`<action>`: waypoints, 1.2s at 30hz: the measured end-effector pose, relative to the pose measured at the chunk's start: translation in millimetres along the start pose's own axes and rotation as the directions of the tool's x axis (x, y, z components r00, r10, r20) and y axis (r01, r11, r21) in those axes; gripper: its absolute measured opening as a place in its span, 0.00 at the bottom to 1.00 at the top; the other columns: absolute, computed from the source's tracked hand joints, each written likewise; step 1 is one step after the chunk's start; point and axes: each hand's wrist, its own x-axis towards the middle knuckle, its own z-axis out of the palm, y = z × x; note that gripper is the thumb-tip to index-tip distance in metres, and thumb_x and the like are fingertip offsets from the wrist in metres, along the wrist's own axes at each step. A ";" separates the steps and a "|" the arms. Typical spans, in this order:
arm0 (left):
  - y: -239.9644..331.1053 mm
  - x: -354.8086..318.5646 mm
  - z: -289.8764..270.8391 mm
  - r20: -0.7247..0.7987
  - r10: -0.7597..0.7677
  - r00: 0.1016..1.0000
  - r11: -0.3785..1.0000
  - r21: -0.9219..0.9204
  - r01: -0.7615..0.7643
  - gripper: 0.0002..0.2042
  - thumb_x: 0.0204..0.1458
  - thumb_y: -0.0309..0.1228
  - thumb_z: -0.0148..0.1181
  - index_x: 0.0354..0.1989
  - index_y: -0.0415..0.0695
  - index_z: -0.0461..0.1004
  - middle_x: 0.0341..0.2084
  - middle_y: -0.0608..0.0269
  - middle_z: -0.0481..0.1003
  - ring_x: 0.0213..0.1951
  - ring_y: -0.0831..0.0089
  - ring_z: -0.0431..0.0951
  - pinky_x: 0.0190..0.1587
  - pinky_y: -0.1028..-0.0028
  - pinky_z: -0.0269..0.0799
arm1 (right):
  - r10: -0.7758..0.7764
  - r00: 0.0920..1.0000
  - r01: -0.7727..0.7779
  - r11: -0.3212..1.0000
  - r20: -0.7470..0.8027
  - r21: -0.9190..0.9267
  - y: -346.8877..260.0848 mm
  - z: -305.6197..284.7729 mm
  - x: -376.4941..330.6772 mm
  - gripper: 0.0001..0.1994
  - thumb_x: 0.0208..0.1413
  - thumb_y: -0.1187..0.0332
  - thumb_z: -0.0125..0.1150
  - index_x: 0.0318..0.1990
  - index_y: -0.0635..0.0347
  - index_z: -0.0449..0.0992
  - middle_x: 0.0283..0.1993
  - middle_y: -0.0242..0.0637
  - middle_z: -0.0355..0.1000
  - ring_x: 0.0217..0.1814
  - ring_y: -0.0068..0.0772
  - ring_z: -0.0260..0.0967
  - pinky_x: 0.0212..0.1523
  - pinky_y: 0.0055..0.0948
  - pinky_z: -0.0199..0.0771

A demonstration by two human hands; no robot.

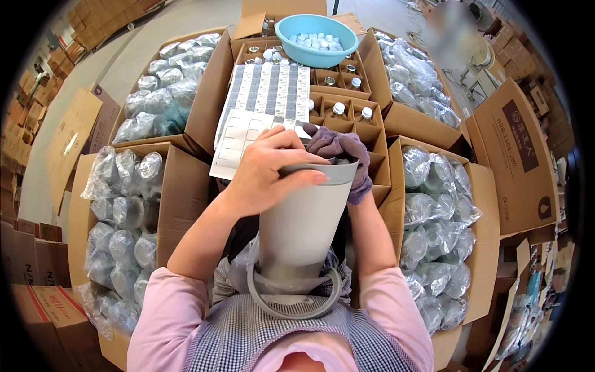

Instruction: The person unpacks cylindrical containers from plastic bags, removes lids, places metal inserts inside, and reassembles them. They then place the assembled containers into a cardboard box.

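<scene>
Upright between my forearms stands a light grey tapered container (302, 226), its wide mouth toward my hands. A curved grey loop handle (295, 314) shows at its lower end, with clear plastic film around it. My bare left hand (266, 170) is closed over the near left rim, thumb outside and fingers bent toward the mouth. My right hand (344, 152), in a purple-grey glove, grips the far right rim, some fingers hidden. Anything inside the container is hidden. Just beyond my left hand lie white label sheets (265, 87), one with a blank grid (232, 149).
Cartons of plastic-wrapped glassware flank me: near left (124, 229), far left (167, 87), near right (437, 235) and far right (418, 80). Ahead, divided cartons hold bottles with white caps (338, 110). A light blue basin (317, 59) of white caps rests on the farther carton.
</scene>
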 end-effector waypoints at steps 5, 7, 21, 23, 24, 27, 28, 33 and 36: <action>-46.6 -13.7 -16.0 0.070 -0.169 0.983 0.908 -0.376 0.183 0.12 0.53 0.37 0.65 0.36 0.40 0.84 0.32 0.65 0.75 0.40 0.72 0.71 0.47 0.69 0.66 | 0.385 0.908 -0.418 0.855 -0.164 -0.306 -35.2 24.4 12.4 0.26 0.64 0.61 0.33 0.41 0.70 0.81 0.42 0.50 0.79 0.52 0.48 0.73 0.62 0.37 0.66; -103.3 -27.1 -14.7 0.051 0.039 0.998 0.582 -0.813 0.019 0.19 0.59 0.45 0.58 0.38 0.39 0.83 0.42 0.54 0.75 0.49 0.63 0.71 0.55 0.64 0.64 | 0.497 0.848 -0.505 0.656 -0.183 -0.561 -81.3 53.5 34.4 0.29 0.67 0.57 0.30 0.49 0.69 0.78 0.54 0.51 0.75 0.62 0.44 0.69 0.65 0.35 0.64; -89.8 -10.9 -4.8 -0.273 0.047 0.961 0.694 -0.683 -0.228 0.14 0.55 0.35 0.63 0.41 0.35 0.81 0.30 0.56 0.81 0.39 0.66 0.76 0.58 0.63 0.63 | 0.400 0.907 -0.407 0.755 -0.130 -0.514 -61.9 27.4 25.7 0.18 0.67 0.63 0.45 0.47 0.68 0.78 0.47 0.49 0.78 0.51 0.41 0.76 0.53 0.31 0.73; -81.7 -11.5 -11.2 -0.158 -0.022 0.987 0.700 -0.707 -0.098 0.13 0.55 0.35 0.63 0.40 0.36 0.81 0.30 0.57 0.80 0.38 0.67 0.75 0.57 0.65 0.63 | 0.431 0.887 -0.457 0.778 -0.164 -0.430 -63.0 28.0 27.7 0.17 0.66 0.65 0.44 0.45 0.69 0.78 0.46 0.49 0.78 0.50 0.40 0.76 0.53 0.30 0.74; -74.5 -6.4 -8.8 -0.137 -0.037 0.990 0.725 -0.685 -0.067 0.12 0.55 0.34 0.63 0.39 0.36 0.81 0.29 0.57 0.80 0.39 0.67 0.75 0.57 0.66 0.63 | 0.227 0.973 -0.214 0.819 -0.041 -0.532 -51.7 12.3 23.4 0.18 0.66 0.65 0.44 0.44 0.69 0.79 0.45 0.47 0.79 0.48 0.36 0.77 0.52 0.30 0.73; -80.8 -8.5 -4.5 -0.130 -0.046 0.990 0.715 -0.697 -0.058 0.12 0.56 0.36 0.62 0.31 0.37 0.81 0.29 0.57 0.80 0.39 0.65 0.75 0.58 0.64 0.62 | 0.321 0.943 -0.332 0.896 -0.085 -0.296 -47.5 10.7 15.5 0.15 0.64 0.66 0.48 0.45 0.69 0.78 0.44 0.47 0.79 0.47 0.36 0.77 0.51 0.30 0.75; -93.3 -11.8 -1.2 -0.209 -0.003 0.978 0.643 -0.749 -0.158 0.13 0.56 0.38 0.62 0.29 0.38 0.81 0.28 0.58 0.79 0.40 0.65 0.75 0.59 0.61 0.61 | 0.441 0.868 -0.496 0.791 -0.229 -0.357 -61.8 33.1 25.3 0.13 0.62 0.68 0.51 0.44 0.68 0.78 0.40 0.48 0.80 0.43 0.37 0.78 0.47 0.31 0.76; -113.9 -10.4 3.8 -0.282 -0.015 0.959 0.490 -0.838 -0.239 0.16 0.54 0.42 0.62 0.25 0.40 0.79 0.27 0.57 0.78 0.41 0.63 0.74 0.62 0.56 0.58 | 0.514 0.841 -0.469 0.537 -0.169 -0.701 -72.7 52.4 50.1 0.17 0.65 0.64 0.46 0.41 0.66 0.80 0.38 0.44 0.81 0.46 0.39 0.77 0.54 0.35 0.72; -88.3 -5.3 -8.7 -0.164 -0.061 0.985 0.598 -0.796 -0.096 0.12 0.56 0.36 0.62 0.27 0.40 0.79 0.29 0.57 0.77 0.42 0.64 0.74 0.59 0.61 0.61 | 0.330 0.943 -0.264 0.822 0.043 -0.505 -58.3 12.3 43.5 0.19 0.62 0.59 0.52 0.44 0.66 0.81 0.43 0.47 0.80 0.47 0.39 0.77 0.56 0.40 0.72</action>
